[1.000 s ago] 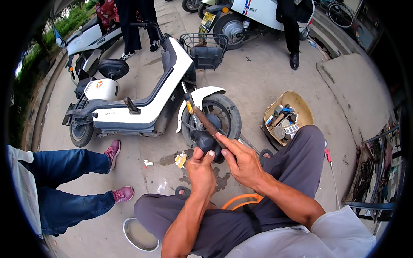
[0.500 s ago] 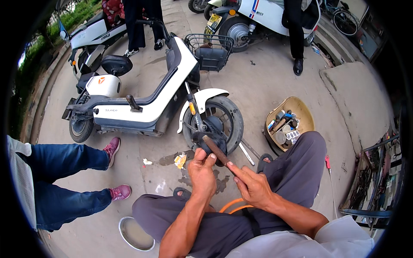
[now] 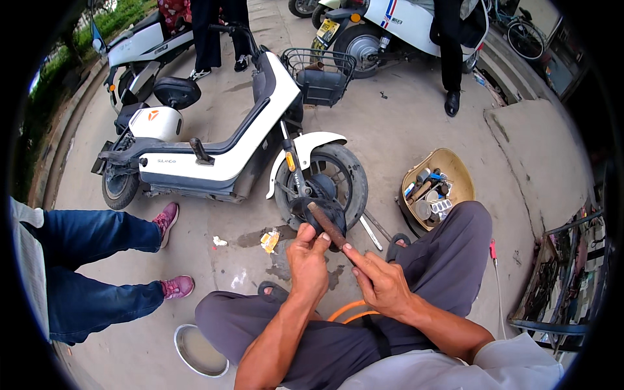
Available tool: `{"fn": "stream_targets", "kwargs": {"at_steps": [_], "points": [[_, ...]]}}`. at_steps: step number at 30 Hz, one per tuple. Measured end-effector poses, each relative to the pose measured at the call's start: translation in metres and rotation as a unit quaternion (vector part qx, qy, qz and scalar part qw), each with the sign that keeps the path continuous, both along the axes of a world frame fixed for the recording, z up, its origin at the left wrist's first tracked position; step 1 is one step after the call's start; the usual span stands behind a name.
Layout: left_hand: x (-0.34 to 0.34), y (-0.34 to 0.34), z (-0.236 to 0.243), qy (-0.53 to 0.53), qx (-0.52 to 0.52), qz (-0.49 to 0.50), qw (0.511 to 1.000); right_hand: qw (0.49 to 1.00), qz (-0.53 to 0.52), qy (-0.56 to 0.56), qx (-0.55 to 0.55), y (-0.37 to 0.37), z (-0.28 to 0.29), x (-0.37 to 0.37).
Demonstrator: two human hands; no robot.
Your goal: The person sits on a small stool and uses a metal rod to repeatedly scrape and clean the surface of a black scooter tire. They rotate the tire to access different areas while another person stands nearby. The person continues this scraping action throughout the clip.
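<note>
My left hand [image 3: 308, 265] pinches black rubber, apparently an inner tube [image 3: 298, 209], beside the front wheel [image 3: 357, 179] of a white electric scooter [image 3: 253, 140]. In my right hand [image 3: 385, 286] is a rusty brown bar-shaped tool, probably a file [image 3: 327, 224]. The file lies slantwise across the rubber, its far end past my left thumb. My right forefinger stretches along the near end of the file. The surface under the file is hidden. Behind my hands, a metal lever [image 3: 371, 233] slants down from the tyre.
A tan tub [image 3: 458, 170] of tools and small cans stands by my right knee. At lower left sits a round metal basin [image 3: 183, 359] of cloudy water. A person in jeans [image 3: 104, 237] stands at left; other people and scooters are farther back. A rack [image 3: 552, 322] stands right.
The view has shifted slightly. My hands, the file and the black rubber keep almost the same places relative to each other.
</note>
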State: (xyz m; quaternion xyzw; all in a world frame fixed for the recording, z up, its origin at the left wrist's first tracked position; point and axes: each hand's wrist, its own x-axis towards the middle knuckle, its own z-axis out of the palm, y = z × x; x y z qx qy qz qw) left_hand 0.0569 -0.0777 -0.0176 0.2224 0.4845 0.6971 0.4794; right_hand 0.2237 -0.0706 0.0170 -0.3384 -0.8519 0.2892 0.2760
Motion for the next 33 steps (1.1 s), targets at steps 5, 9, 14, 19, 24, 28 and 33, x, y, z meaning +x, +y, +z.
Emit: {"fn": "stream_targets", "kwargs": {"at_steps": [5, 9, 14, 19, 24, 28, 33], "points": [[-0.003, -0.004, 0.004, -0.007, -0.012, -0.017, 1.0, 0.998, 0.016, 0.008, 0.062, 0.034, 0.001, -0.035], [-0.003, -0.002, 0.004, -0.016, 0.001, 0.009, 1.0, 0.999, 0.016, -0.015, 0.029, -0.001, -0.004, 0.007], [-0.003, -0.001, 0.003, -0.026, 0.004, -0.009, 1.0, 0.999, 0.008, -0.015, 0.04, 0.023, 0.003, -0.022], [-0.009, -0.005, -0.004, 0.007, 0.0, 0.005, 1.0, 0.997, 0.027, 0.055, 0.039, 0.027, 0.007, -0.015], [0.0, -0.001, 0.007, -0.012, -0.002, -0.004, 1.0, 1.0, 0.001, 0.006, 0.023, 0.002, -0.002, -0.005], [-0.006, -0.004, 0.004, -0.02, -0.016, 0.002, 1.0, 0.997, 0.009, 0.039, 0.066, 0.032, 0.003, -0.039], [-0.003, -0.003, 0.007, -0.004, -0.01, 0.004, 1.0, 0.999, 0.016, -0.02, 0.029, -0.011, -0.01, 0.014]]}}
